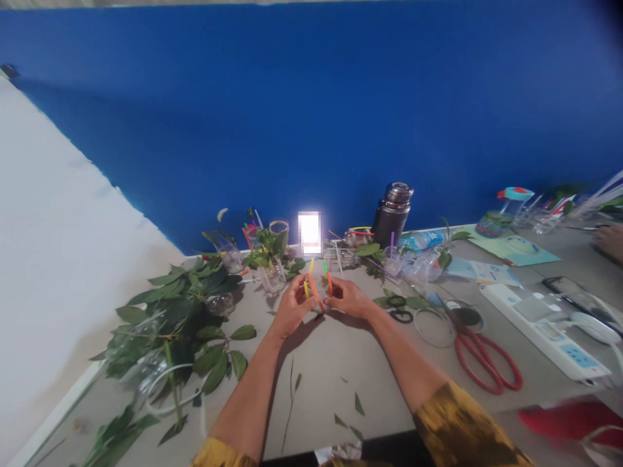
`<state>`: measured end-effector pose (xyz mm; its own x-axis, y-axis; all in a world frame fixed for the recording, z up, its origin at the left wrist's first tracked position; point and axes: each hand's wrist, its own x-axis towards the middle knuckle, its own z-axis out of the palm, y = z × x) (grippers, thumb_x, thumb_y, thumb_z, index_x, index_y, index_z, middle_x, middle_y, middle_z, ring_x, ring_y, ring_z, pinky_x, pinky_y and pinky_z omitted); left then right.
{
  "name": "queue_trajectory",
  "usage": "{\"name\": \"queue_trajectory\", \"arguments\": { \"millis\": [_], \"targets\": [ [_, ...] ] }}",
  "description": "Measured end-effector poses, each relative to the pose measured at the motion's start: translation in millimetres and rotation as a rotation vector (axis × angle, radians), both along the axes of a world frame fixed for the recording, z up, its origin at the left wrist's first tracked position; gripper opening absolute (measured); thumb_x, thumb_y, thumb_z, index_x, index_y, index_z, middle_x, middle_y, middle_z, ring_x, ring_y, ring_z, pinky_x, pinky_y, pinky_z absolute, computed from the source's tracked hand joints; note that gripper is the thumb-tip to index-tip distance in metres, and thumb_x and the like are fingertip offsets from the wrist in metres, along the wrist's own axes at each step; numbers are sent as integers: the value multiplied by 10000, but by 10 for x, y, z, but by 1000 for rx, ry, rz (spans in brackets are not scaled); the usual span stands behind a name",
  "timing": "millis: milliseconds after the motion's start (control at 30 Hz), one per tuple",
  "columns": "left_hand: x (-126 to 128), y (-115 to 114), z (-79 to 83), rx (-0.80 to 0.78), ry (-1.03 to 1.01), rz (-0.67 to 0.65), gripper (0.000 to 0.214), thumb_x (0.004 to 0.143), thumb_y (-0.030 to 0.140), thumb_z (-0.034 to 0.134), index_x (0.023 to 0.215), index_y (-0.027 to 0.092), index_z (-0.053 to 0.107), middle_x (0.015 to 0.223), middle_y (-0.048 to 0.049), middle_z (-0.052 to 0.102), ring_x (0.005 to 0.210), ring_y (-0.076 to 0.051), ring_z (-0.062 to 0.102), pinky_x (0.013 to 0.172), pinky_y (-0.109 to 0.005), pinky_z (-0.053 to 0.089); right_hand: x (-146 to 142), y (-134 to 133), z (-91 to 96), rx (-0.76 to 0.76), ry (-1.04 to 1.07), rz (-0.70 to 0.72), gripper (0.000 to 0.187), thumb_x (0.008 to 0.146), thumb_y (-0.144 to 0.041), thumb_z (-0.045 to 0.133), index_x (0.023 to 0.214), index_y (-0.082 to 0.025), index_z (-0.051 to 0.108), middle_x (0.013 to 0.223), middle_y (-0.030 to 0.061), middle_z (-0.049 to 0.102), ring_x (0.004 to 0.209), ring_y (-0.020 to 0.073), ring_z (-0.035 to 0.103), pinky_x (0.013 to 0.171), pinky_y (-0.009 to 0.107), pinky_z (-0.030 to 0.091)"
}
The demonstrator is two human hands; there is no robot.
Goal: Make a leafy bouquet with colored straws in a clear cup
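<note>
Both my hands meet at the middle of the grey table. My left hand is closed around a small clear cup with coloured straws standing in it: orange, yellow and green. My right hand pinches an orange straw at the cup's right side. The cup itself is mostly hidden by my fingers.
A heap of green leafy branches lies at the left. Clear cups, a dark flask and a water bottle stand at the back. Red-handled scissors, black scissors, a white power strip and a phone lie right. Another person's hand shows far right.
</note>
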<state>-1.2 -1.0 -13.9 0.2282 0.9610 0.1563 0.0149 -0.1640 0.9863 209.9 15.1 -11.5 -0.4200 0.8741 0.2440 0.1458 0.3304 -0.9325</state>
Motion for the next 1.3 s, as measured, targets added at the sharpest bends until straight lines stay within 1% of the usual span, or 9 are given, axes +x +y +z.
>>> {"name": "queue_trajectory", "arguments": {
  "millis": [133, 233, 500, 700, 800, 900, 1100, 1233, 1300],
  "targets": [
    [7, -9, 21, -16, -1, -7, 712, 780, 457, 858, 1379, 204, 569, 1387, -147, 705, 1258, -314, 707, 1104, -503, 558, 5, -8, 6, -14, 45, 40, 428, 794, -280, 724, 1210, -185, 733, 1037, 39, 747, 881, 204, 643, 849, 341, 533],
    [17, -15, 25, 10, 13, -2, 695, 788, 455, 847, 1380, 208, 580, 1388, -145, 701, 1276, -319, 695, 1125, -521, 544, 17, -8, 8, -13, 44, 41, 388, 792, -278, 720, 1168, -183, 728, 994, 35, 728, 858, 196, 623, 818, 328, 519],
    [34, -41, 29, 63, 112, 57, 701, 791, 447, 844, 1402, 207, 596, 1400, -139, 704, 1315, -333, 669, 1167, -543, 501, 40, -3, 34, -26, 71, 86, 363, 791, -291, 724, 1138, -186, 722, 1001, 44, 718, 871, 201, 621, 794, 319, 514],
    [61, -83, 62, 85, 165, 72, 716, 831, 474, 799, 1452, 200, 570, 1451, -147, 669, 1358, -328, 639, 1174, -519, 488, 41, 2, 17, -69, 78, 69, 405, 765, -283, 731, 1157, -183, 719, 968, 29, 711, 824, 185, 607, 767, 305, 513],
    [73, -98, 75, 94, 164, 49, 669, 855, 452, 778, 1450, 225, 574, 1437, -128, 684, 1341, -313, 652, 1174, -514, 487, 44, 1, 19, -69, 70, 72, 404, 769, -275, 715, 1163, -186, 729, 973, 28, 713, 838, 186, 605, 761, 294, 515],
    [74, -102, 72, 101, 187, 76, 641, 848, 433, 786, 1427, 232, 601, 1430, -121, 693, 1343, -316, 648, 1188, -521, 469, 49, 3, 23, -71, 71, 78, 411, 759, -261, 697, 1161, -186, 737, 977, 30, 713, 847, 191, 606, 773, 302, 519],
    [73, -89, 31, 89, 156, 51, 650, 861, 458, 771, 1430, 201, 590, 1420, -152, 686, 1310, -325, 663, 1165, -535, 481, 67, 24, 2, -78, 70, 99, 416, 747, -240, 678, 1156, -194, 738, 950, 34, 716, 884, 212, 625, 796, 317, 530],
    [78, -96, 36, 107, 130, 34, 591, 891, 461, 743, 1411, 221, 598, 1390, -126, 702, 1284, -303, 673, 1148, -510, 500, 74, 38, -16, -82, 71, 119, 400, 773, -275, 694, 1164, -195, 731, 970, 42, 717, 921, 226, 637, 815, 327, 536],
    [74, -99, 36, 106, 120, 30, 597, 894, 471, 736, 1418, 224, 592, 1398, -118, 696, 1294, -299, 666, 1154, -508, 498, 69, 38, -17, -72, 66, 122, 403, 784, -281, 697, 1175, -191, 725, 977, 43, 713, 918, 223, 632, 809, 326, 535]
  ]
}}
